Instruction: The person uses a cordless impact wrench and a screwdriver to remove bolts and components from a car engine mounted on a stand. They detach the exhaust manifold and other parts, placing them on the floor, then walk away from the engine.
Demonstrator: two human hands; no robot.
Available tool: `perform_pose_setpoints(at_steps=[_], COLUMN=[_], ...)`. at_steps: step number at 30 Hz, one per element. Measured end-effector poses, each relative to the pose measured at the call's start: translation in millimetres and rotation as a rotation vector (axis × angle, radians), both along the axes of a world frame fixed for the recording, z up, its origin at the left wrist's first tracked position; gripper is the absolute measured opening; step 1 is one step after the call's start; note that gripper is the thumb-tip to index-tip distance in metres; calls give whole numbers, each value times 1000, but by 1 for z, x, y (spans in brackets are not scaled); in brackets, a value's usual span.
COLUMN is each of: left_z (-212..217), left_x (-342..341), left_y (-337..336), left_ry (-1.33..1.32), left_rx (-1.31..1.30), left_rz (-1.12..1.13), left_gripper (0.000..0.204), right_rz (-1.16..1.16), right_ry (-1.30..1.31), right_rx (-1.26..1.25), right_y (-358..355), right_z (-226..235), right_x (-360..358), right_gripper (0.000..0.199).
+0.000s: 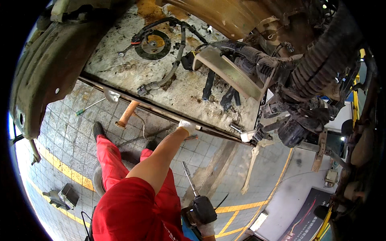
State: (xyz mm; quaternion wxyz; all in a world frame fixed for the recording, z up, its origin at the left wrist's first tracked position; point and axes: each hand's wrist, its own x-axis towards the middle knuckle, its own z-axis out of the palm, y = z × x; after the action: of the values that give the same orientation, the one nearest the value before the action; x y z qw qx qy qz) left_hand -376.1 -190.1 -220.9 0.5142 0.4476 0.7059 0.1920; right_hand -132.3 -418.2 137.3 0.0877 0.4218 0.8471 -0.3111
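Note:
My left hand (185,126), in a white glove, rests against the front edge of a dirty, pale-topped workbench (120,76), with its fingers curled at the rim. At the lower right, my right hand (207,229), also gloved, is wrapped round the handle of a black impact wrench (204,209). A long metal socket extension (188,176) sticks out from the tool toward the bench. The fingers of that hand are partly hidden by the tool. On the bench lie a black wiring harness (177,60), a round abrasive disc (152,43) and a spanner (126,50).
A large worn metal panel (52,72) hangs at the left. Thick corrugated hose (317,64) and wiring crowd the right. A brown pipe (128,113) projects below the bench edge. A green-handled screwdriver (80,112) and a work lamp (68,197) are on the tiled floor side.

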Motion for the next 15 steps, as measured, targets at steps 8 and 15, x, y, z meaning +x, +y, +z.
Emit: perform_pose_setpoints(at_steps=[8,15], left_z=[-83,11], left_x=[12,-29], left_y=[2,-33], left_ry=[55,288], left_rx=[218,213], left_rz=[-163,-433], left_gripper=[44,54], right_rz=[62,31], right_ry=[25,59], right_rx=[79,54], right_y=[-6,2], right_z=[-17,2], right_x=[15,-17], right_gripper=[55,43])
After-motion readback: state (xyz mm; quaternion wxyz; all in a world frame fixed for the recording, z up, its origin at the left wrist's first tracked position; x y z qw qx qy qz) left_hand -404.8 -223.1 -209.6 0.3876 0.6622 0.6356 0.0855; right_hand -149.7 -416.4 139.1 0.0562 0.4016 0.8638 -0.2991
